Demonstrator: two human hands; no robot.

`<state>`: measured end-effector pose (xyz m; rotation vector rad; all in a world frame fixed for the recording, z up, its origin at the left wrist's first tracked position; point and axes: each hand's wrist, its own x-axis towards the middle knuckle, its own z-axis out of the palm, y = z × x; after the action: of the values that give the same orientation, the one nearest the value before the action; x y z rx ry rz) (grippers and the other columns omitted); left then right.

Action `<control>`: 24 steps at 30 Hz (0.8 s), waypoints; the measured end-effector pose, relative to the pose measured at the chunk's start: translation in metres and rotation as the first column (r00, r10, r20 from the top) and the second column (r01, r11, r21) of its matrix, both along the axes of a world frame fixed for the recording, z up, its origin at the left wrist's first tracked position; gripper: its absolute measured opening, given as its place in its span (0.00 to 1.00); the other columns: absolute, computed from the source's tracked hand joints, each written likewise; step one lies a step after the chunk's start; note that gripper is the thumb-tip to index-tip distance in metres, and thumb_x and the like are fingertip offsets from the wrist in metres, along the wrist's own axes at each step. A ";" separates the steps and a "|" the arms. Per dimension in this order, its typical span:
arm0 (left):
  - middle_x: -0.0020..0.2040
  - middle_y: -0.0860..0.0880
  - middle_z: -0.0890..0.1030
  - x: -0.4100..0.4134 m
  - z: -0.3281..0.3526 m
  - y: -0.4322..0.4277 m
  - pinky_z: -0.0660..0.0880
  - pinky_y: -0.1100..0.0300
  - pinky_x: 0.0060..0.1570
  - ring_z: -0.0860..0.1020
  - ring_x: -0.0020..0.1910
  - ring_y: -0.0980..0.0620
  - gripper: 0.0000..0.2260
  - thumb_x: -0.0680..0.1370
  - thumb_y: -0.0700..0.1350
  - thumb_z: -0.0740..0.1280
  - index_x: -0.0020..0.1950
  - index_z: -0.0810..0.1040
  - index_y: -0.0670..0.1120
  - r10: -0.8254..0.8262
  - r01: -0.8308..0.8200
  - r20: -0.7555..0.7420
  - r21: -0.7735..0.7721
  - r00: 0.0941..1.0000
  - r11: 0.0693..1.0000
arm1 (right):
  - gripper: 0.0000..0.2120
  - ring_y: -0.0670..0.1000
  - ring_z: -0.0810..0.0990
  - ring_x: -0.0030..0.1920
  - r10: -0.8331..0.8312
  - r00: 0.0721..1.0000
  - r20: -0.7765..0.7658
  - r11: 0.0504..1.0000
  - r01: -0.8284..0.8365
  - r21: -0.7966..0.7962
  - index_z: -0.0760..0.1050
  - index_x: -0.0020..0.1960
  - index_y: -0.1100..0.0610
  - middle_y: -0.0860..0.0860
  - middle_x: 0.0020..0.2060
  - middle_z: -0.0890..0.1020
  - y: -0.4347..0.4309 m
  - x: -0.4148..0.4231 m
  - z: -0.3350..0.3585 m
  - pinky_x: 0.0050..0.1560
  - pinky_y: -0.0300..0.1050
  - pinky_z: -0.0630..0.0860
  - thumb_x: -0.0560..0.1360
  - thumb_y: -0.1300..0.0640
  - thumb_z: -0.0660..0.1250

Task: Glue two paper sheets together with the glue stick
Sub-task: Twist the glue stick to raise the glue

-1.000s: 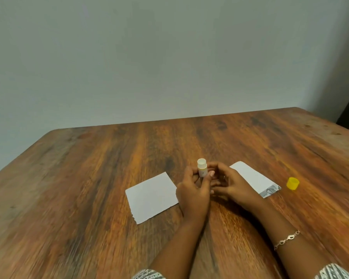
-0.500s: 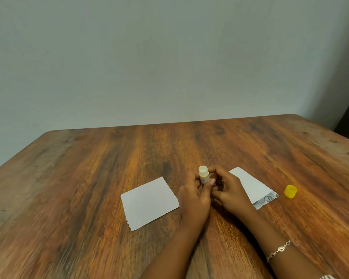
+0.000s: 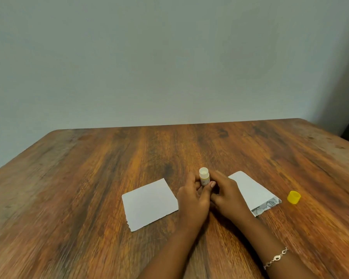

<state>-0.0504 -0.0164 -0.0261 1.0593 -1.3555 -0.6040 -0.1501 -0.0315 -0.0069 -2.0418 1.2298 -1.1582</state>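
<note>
Wooden table [image 3: 89, 178]: yellow cap [image 3: 294, 197] near right sheet [image 3: 252, 190].

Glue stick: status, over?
Left hand and right hand both grip glue stick, upright, uncapped. Left sheet and right sheet lie apart. Yellow cap on table. Nothing in the way.

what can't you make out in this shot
Head view, the only one:
- Glue stick: lower body hidden by the left hand and right hand gripping it.
- Its label: too small to read.
- Right sheet: near-left part covered by the right hand.
- Print on that sheet's near edge: too small.
</note>
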 end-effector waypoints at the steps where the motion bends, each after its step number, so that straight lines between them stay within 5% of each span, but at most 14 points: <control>1: 0.39 0.67 0.81 0.001 0.001 0.000 0.76 0.72 0.39 0.80 0.42 0.64 0.09 0.75 0.43 0.68 0.45 0.72 0.57 -0.001 0.001 0.010 -0.002 1.000 1.000 | 0.12 0.36 0.77 0.46 0.027 1.000 0.001 0.999 -0.027 0.026 0.76 0.49 0.50 0.40 0.41 0.79 -0.001 -0.003 0.002 0.43 0.24 0.73 0.72 0.66 0.67; 7: 0.41 0.63 0.80 0.002 0.001 0.001 0.78 0.67 0.42 0.80 0.44 0.63 0.11 0.74 0.45 0.69 0.46 0.70 0.59 0.031 -0.030 0.063 -0.021 0.998 0.999 | 0.18 0.37 0.78 0.49 0.099 0.994 0.041 0.988 -0.103 0.118 0.74 0.54 0.44 0.38 0.46 0.80 0.003 -0.008 0.004 0.46 0.25 0.73 0.73 0.66 0.65; 11: 0.40 0.61 0.81 0.001 0.001 0.001 0.78 0.68 0.39 0.81 0.42 0.63 0.09 0.73 0.45 0.70 0.44 0.71 0.58 0.035 -0.034 0.054 -0.017 0.998 0.999 | 0.15 0.43 0.76 0.43 -0.001 1.000 -0.003 0.999 0.001 0.054 0.72 0.45 0.45 0.42 0.41 0.75 0.004 -0.001 0.002 0.42 0.26 0.72 0.72 0.66 0.66; 15: 0.40 0.56 0.82 0.000 0.002 0.001 0.80 0.59 0.40 0.82 0.41 0.60 0.07 0.73 0.45 0.69 0.44 0.72 0.55 -0.005 0.005 0.052 -0.008 0.999 1.000 | 0.12 0.44 0.78 0.42 0.012 0.999 -0.033 0.999 -0.011 0.039 0.78 0.44 0.50 0.46 0.39 0.80 0.000 -0.009 0.007 0.40 0.32 0.74 0.70 0.67 0.67; 19: 0.43 0.54 0.82 0.000 0.000 0.001 0.81 0.54 0.44 0.81 0.44 0.59 0.06 0.74 0.44 0.68 0.50 0.74 0.49 -0.031 0.031 0.072 0.004 0.997 1.000 | 0.18 0.46 0.82 0.48 0.133 0.987 0.093 0.972 -0.149 0.184 0.80 0.52 0.50 0.47 0.44 0.85 -0.002 -0.018 0.010 0.47 0.42 0.80 0.69 0.70 0.66; 24: 0.41 0.62 0.81 0.001 0.001 0.000 0.80 0.61 0.44 0.81 0.44 0.62 0.08 0.73 0.45 0.70 0.46 0.74 0.56 0.019 -0.018 0.056 -0.006 0.998 1.000 | 0.23 0.41 0.77 0.47 0.093 0.996 0.016 0.989 -0.094 0.113 0.72 0.47 0.38 0.44 0.45 0.79 0.002 -0.008 0.005 0.47 0.27 0.73 0.71 0.68 0.65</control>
<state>-0.0492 -0.0161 -0.0251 1.0903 -1.3941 -0.5598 -0.1578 -0.0298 -0.0022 -1.9838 1.1551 -1.0305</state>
